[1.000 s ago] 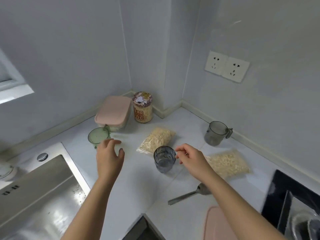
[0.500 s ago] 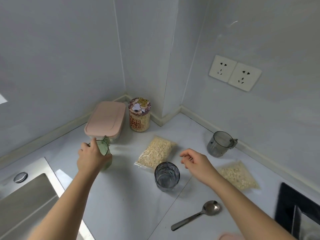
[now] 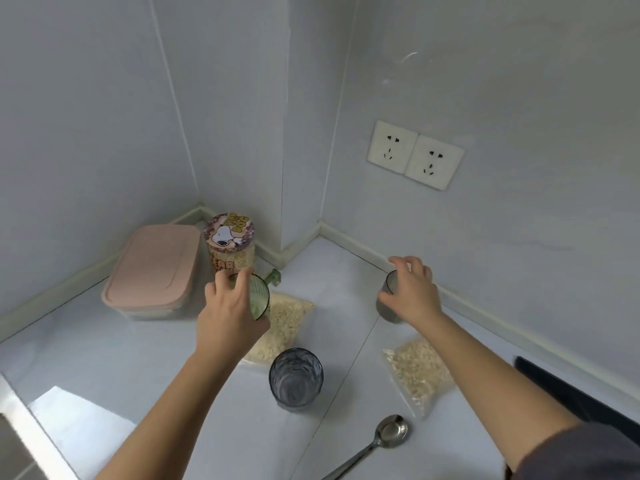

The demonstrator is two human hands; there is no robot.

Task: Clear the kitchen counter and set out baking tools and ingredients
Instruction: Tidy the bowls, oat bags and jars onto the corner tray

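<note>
While the left hand (image 3: 228, 317) is gripping a translucent green plastic measuring cup (image 3: 259, 299) from the near side, its thumb and fingers are curling round the cup's wall just below the rim. The cup is sitting upright in front of a round clear jar with a cartoon-dog lid (image 3: 230, 244), and its small handle is pointing away towards the wall corner. The palm is hiding the cup's base, so I cannot tell whether it is touching the pale grey kitchen counter (image 3: 138, 358). The right hand (image 3: 412, 296) is reaching down over a smoky grey translucent plastic cup (image 3: 388, 306) close to the right-hand wall, grasping it with the thumb on the left side and the fingers curling over the far rim.

Between the two hands, a clear plastic bag of pale oat flakes (image 3: 287, 320) is lying flat, partly behind the left wrist. A second clear bag of flakes (image 3: 419, 372) is lying beside the right forearm. A ribbed bluish-grey glass tumbler (image 3: 296, 377) is standing upright near the first bag. A stainless steel spoon (image 3: 391, 431) is lying bowl-up nearer the camera. A rectangular plastic box with a pink lid (image 3: 152, 268) is resting just beside the jar, against the left wall.
</note>
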